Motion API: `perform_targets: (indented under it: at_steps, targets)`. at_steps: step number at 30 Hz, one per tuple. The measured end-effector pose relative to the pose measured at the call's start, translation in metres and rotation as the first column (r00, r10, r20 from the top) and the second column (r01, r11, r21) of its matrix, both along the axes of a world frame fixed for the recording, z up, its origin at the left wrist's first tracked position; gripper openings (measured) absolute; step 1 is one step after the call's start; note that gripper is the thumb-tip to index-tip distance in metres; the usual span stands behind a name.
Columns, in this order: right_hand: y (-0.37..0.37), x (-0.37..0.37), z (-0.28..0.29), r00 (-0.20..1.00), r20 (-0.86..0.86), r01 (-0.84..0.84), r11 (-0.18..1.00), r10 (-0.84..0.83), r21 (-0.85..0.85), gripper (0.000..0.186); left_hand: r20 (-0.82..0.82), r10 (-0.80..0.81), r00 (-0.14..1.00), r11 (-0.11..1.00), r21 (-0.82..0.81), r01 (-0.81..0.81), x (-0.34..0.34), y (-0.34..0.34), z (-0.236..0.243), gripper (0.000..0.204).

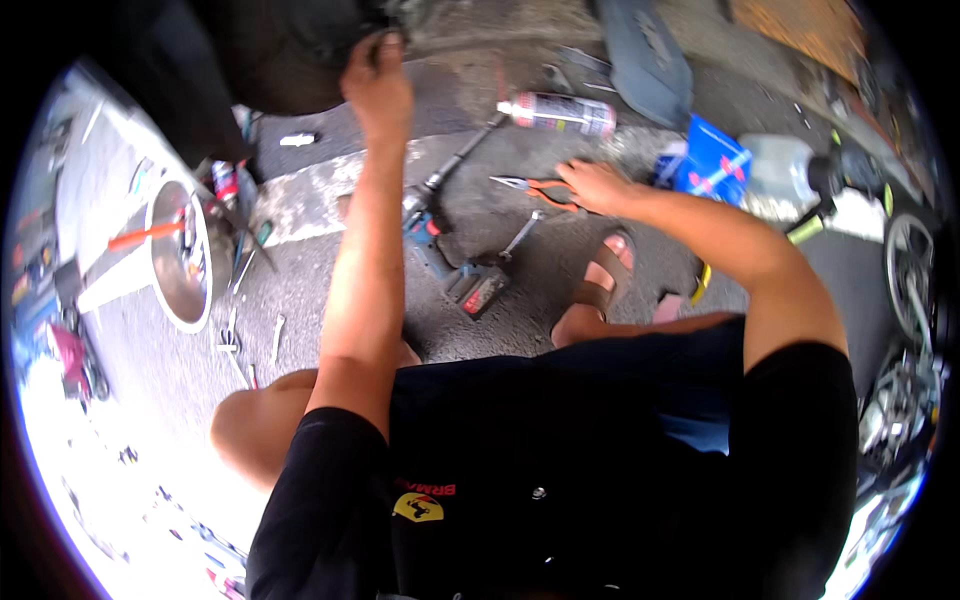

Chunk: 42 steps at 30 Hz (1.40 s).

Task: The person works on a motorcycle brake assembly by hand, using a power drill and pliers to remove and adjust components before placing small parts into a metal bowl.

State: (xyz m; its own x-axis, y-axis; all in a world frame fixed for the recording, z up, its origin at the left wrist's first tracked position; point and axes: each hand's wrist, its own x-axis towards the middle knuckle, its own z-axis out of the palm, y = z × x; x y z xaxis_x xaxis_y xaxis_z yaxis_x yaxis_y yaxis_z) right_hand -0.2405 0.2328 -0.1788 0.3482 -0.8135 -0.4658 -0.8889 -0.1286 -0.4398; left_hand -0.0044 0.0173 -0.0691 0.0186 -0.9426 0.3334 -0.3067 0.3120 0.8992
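Note:
My right hand [598, 188] has its fingers closed on the orange handles of the long-nose pliers [540, 186], low over the ground, with the jaws pointing left. Farther up, my left hand [380, 85] reaches to the edge of a large dark rounded part [290, 60]. Its fingers are curled there, and what they grip is lost in the shadow. Between my arms lies a cordless power tool [440, 245] with a long extension and a battery at its near end. A wrench [522, 233] rests beside the battery. Beyond the pliers, a spray can [562, 114] lies on its side.
On the left stands a metal bowl [182, 260] with an orange-handled tool across it; several loose tools, among them a wrench [277, 338], lie nearby. A blue packet [714, 160] and a clear plastic container [780, 168] are at right. My sandalled foot [605, 270] is below the pliers.

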Motion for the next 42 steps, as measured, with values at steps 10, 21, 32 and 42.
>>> perform_targets:
  at_steps: [10, 21, 32, 42]
  targets:
    - [0.003, 0.008, 0.006, 0.994, -0.104, -0.01, 1.0, 0.012, 0.02, 0.034, -0.155, 0.13, 0.979, 0.991, -0.009, -0.133, -0.032, 0.011, -0.007, 0.019]
    - [-0.035, 0.027, 0.027, 0.988, 0.139, -0.097, 0.961, 0.062, 0.26, 0.037, 0.115, 0.055, 0.992, 0.953, -0.303, -0.018, -0.03, 0.016, 0.03, 0.012]
    - [-0.102, -0.028, 0.14, 0.596, 0.574, 0.127, 0.771, -0.562, 0.624, 0.047, 0.11, 0.189, 0.976, 0.943, -0.299, -0.149, -0.016, 0.026, 0.03, 0.017]
    - [-0.141, -0.046, 0.094, -0.05, 0.721, -0.115, 0.721, -0.692, 0.684, 0.033, 0.205, 0.266, 0.942, 0.917, -0.355, -0.182, -0.024, 0.015, 0.014, 0.01]
